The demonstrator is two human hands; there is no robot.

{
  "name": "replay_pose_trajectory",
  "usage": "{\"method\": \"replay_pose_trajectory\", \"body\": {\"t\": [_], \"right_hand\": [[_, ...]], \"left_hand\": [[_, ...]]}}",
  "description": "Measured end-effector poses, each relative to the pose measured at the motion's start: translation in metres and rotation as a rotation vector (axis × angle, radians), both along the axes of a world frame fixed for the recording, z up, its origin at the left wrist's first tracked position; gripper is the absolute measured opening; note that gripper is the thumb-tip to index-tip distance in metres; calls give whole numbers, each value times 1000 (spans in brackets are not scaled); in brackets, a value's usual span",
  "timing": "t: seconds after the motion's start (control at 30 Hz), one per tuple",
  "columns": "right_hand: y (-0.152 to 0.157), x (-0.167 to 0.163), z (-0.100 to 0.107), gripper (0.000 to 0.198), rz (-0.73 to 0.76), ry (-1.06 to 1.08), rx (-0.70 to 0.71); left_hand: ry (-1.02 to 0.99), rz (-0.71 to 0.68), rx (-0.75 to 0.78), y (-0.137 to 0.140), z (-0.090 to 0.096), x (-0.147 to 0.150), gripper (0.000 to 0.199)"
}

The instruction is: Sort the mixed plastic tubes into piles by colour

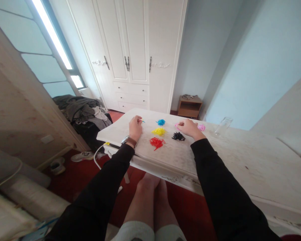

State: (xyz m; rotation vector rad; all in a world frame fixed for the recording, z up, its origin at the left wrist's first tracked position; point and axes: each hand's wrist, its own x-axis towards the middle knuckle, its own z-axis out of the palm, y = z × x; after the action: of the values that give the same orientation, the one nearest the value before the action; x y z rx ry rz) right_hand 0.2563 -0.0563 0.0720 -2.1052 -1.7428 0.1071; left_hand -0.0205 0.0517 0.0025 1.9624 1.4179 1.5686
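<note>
My left hand [135, 128], with a watch at its wrist, is closed in a pinch over the left of the table. A tiny blue and yellow strip [143, 121] pokes out at its fingertips. Opposite, my right hand [190, 128] pinches a small pink piece [176, 126]. Between the hands lie piles of thin strips: blue [161, 122], yellow [159, 131] and red [157, 143]. A black pile [178, 136] sits just below my right hand. Pink pieces [202, 127] lie beyond its wrist, partly hidden. What exactly the strips are is too small to tell.
A clear glass container [223, 126] stands on the white table [243, 157], right of the pink pieces. Behind are a white wardrobe [137, 43] and a small wooden cabinet [190, 106]. Clothes [84, 108] are heaped at left. A white cable [95, 159] hangs by the table's left edge.
</note>
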Motion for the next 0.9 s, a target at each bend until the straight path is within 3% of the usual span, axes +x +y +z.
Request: {"method": "replay_pose_trajectory", "body": {"t": [0.2,0.33,0.43,0.7,0.9], "right_hand": [[0,-9,0,16,46,1,13],[-1,-28,-5,14,234,29,189],[0,-46,-15,13,379,18,292],[8,-70,-31,22,419,4,303],[7,-70,-33,44,455,3,279]], "left_hand": [[-109,-141,33,-6,5,5,11],[-98,-405,63,-14,9,9,13],[-102,-528,63,-18,9,11,14],[-80,-646,-15,-26,11,12,16],[-58,-729,-101,-28,11,12,14]]}}
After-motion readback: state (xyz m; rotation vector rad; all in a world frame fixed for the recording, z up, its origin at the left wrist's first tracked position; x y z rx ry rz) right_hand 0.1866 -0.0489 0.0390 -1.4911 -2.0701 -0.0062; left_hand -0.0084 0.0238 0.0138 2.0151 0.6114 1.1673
